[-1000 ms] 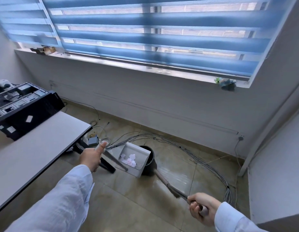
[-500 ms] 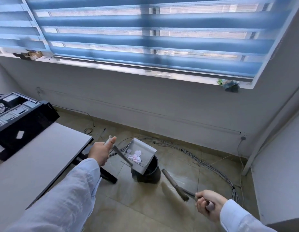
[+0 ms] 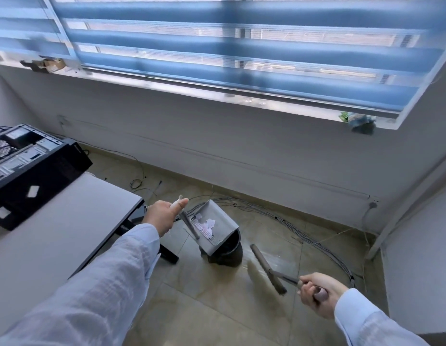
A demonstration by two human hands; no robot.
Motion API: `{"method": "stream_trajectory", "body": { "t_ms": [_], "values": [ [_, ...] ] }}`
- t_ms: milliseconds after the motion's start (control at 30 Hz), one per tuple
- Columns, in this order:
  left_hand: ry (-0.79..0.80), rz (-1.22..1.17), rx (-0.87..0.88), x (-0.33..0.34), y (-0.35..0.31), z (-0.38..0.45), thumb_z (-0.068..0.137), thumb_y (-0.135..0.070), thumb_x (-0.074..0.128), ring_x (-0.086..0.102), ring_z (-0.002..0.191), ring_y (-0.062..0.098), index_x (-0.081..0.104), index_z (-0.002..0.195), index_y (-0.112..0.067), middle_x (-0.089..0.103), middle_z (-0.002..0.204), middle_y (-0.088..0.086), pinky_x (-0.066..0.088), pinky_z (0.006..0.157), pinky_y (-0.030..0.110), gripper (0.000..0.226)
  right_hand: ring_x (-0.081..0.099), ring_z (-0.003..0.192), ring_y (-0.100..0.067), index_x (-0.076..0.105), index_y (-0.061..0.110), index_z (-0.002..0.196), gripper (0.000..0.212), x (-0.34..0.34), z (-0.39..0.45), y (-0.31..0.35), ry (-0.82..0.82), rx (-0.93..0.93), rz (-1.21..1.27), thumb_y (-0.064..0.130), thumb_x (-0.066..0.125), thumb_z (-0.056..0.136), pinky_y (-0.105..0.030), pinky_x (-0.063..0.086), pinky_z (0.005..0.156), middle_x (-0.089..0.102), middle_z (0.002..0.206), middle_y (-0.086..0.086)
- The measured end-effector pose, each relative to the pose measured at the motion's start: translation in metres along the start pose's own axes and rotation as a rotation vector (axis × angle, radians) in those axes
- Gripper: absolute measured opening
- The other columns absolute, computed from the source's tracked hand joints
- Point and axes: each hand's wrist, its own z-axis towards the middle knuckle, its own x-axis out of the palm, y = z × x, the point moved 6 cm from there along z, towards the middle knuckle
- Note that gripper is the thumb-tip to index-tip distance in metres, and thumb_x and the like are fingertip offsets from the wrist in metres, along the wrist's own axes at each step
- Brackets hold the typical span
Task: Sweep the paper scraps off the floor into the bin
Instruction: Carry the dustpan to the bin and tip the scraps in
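My left hand (image 3: 163,215) grips the handle of a grey dustpan (image 3: 223,222), thumb up. The pan is raised and tilted over a black bin (image 3: 230,253) on the floor, hiding most of the bin's mouth. White paper scraps (image 3: 204,224) lie inside the pan near its lower edge. My right hand (image 3: 316,292) is closed on the handle of a brush (image 3: 265,268); its pale bristles hang just above the tiles, right of the bin.
A grey table (image 3: 49,236) stands at the left with an open black computer case (image 3: 29,168) on it. A bundle of grey cables (image 3: 304,233) curves along the floor by the wall. A white wall or cabinet (image 3: 421,258) closes the right side.
The dustpan has risen from beside the bin and tipped over its mouth. The brush has lifted off the floor and swung toward me. The view has shifted closer.
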Motion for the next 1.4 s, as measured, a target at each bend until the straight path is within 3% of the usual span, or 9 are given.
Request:
{"method": "stream_trajectory", "body": {
  "t_ms": [167,267,400,733,867,1000,1067,1233,1400],
  "values": [
    [0.063,0.199,0.057,0.006,-0.019,0.008,0.088,-0.062,0.051,0.038,0.049,0.019,0.035,0.047,-0.013,0.038,0.048,0.002,0.028,0.052,0.033,0.066,0.035,0.016,-0.013,0.042,0.005,0.064,0.035,-0.004,0.000,0.013,0.001,0.012,0.020,0.016,0.042,0.098,-0.012,0.031,0.019,0.038,0.038,-0.008],
    [0.083,0.282,0.076,0.008,-0.025,0.011,0.085,-0.065,0.053,0.045,0.050,0.018,0.044,0.050,-0.013,0.045,0.049,0.002,0.032,0.053,0.031,0.063,0.036,0.016,-0.013,0.043,0.006,0.064,0.035,-0.005,0.001,0.015,-0.006,0.003,0.017,0.015,0.043,0.098,-0.011,0.031,0.019,0.039,0.055,-0.005],
    [0.041,0.300,0.076,0.004,-0.033,0.012,0.085,-0.063,0.054,0.047,0.052,0.017,0.048,0.052,-0.012,0.048,0.052,0.002,0.031,0.050,0.029,0.061,0.035,0.016,-0.013,0.043,0.006,0.065,0.034,-0.008,-0.001,0.017,-0.010,0.007,0.011,0.016,0.042,0.098,-0.010,0.030,0.020,0.037,0.038,-0.008],
    [-0.066,-0.049,-0.021,-0.007,-0.020,0.016,0.084,-0.059,0.061,0.044,0.052,0.021,0.049,0.056,-0.008,0.048,0.054,0.007,0.035,0.054,0.032,0.060,0.034,0.015,-0.012,0.042,0.006,0.065,0.035,-0.013,0.002,0.017,-0.025,0.016,-0.028,0.016,0.041,0.099,-0.010,0.030,0.019,0.037,0.035,-0.007],
    [-0.058,-0.202,-0.037,-0.005,-0.022,0.020,0.081,-0.057,0.066,0.036,0.039,0.019,0.049,0.054,-0.008,0.042,0.044,0.004,0.032,0.046,0.026,0.059,0.034,0.015,-0.012,0.041,0.006,0.066,0.035,-0.012,0.002,0.017,-0.032,0.016,-0.042,0.016,0.040,0.099,-0.010,0.030,0.020,0.036,0.034,-0.006],
    [-0.039,-0.321,-0.128,-0.005,-0.019,0.026,0.079,-0.059,0.067,0.032,0.028,0.015,0.064,0.068,-0.003,0.041,0.035,0.000,0.028,0.036,0.019,0.057,0.034,0.015,-0.013,0.040,0.007,0.068,0.033,-0.011,0.002,0.016,-0.013,0.040,-0.030,0.017,0.040,0.099,-0.009,0.030,0.020,0.037,0.033,-0.006],
    [-0.026,-0.350,-0.167,-0.004,-0.017,0.028,0.077,-0.057,0.070,0.031,0.025,0.013,0.066,0.071,-0.002,0.039,0.031,-0.003,0.027,0.035,0.018,0.055,0.034,0.015,-0.014,0.040,0.007,0.068,0.033,-0.011,0.002,0.016,-0.009,0.047,-0.030,0.018,0.041,0.099,-0.010,0.029,0.020,0.037,0.033,-0.007],
    [-0.014,-0.369,-0.162,-0.005,-0.016,0.027,0.072,-0.055,0.076,0.030,0.030,0.015,0.051,0.056,-0.009,0.036,0.031,-0.005,0.026,0.040,0.022,0.055,0.034,0.015,-0.013,0.040,0.007,0.067,0.033,-0.010,0.004,0.016,-0.005,0.042,-0.034,0.018,0.041,0.099,-0.009,0.030,0.020,0.036,0.033,-0.006],
    [-0.060,-0.264,-0.125,-0.011,-0.026,0.022,0.073,-0.070,0.064,0.036,0.033,0.016,0.072,0.078,0.003,0.042,0.034,-0.003,0.032,0.042,0.024,0.073,0.034,0.015,-0.012,0.040,0.006,0.068,0.033,-0.009,0.003,0.015,-0.017,0.042,-0.053,0.019,0.041,0.099,-0.008,0.030,0.021,0.035,0.033,-0.006]
  ]
}}
